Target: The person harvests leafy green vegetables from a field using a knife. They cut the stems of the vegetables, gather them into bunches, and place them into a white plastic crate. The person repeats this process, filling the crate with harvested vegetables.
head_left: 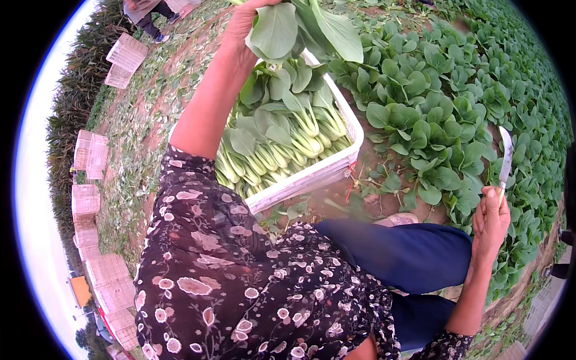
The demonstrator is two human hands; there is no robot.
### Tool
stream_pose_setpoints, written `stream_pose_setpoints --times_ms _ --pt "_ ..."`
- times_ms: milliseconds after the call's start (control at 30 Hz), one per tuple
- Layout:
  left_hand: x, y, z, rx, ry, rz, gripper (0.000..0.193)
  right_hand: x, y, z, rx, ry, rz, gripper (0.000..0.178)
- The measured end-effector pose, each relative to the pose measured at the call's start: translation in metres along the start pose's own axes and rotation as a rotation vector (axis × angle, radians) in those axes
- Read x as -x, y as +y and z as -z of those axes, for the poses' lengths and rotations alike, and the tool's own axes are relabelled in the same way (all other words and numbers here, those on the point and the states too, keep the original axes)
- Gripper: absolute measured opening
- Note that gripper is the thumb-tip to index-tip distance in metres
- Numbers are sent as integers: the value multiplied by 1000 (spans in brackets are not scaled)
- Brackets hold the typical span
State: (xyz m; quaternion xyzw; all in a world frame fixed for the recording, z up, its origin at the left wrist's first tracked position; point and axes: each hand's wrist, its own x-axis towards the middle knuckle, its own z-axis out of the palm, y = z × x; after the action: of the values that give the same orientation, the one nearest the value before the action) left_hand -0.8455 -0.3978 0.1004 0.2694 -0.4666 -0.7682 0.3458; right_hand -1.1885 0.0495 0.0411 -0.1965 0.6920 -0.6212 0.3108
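My left hand is raised at the top of the view, closed round a leafy green bok choy whose broad leaves hang to the right. Part of that hand is cut off by the upper edge. Below it stands a white plastic crate, filled with bok choy laid in rows, pale stems toward me. Out to the right, my right hand grips the handle of a knife. Its curved blade points up and away, over the growing plants.
Dense rows of growing bok choy cover the ground at right. Several pinkish crates line the left side, beside tall plants. Trimmed leaves litter the soil. Another person stands at the far upper left. My shoe is near the crate.
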Motion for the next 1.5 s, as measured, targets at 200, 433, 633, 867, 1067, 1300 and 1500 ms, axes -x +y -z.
stream_pose_setpoints --times_ms 200,433,633,867,1067,1300,1500 --pt "-1 -5 179 87 130 5 26 3 3 -1 60 -87 28 19" --pt "30 -166 243 290 443 193 36 6 3 -8 107 -77 -23 17" --pt "23 -158 260 -10 553 251 37 13 3 -6 133 -125 -32 15" --pt "54 -125 239 -681 869 143 70 14 13 5 150 -168 -36 16" --pt "62 -86 166 -1218 1072 147 85 19 10 13 133 -153 -43 17" --pt "101 -163 137 -1825 191 373 122 25 1 -9 91 -136 -35 17" --pt "73 -170 181 -1707 107 491 129 20 -4 7 -86 -19 50 22"
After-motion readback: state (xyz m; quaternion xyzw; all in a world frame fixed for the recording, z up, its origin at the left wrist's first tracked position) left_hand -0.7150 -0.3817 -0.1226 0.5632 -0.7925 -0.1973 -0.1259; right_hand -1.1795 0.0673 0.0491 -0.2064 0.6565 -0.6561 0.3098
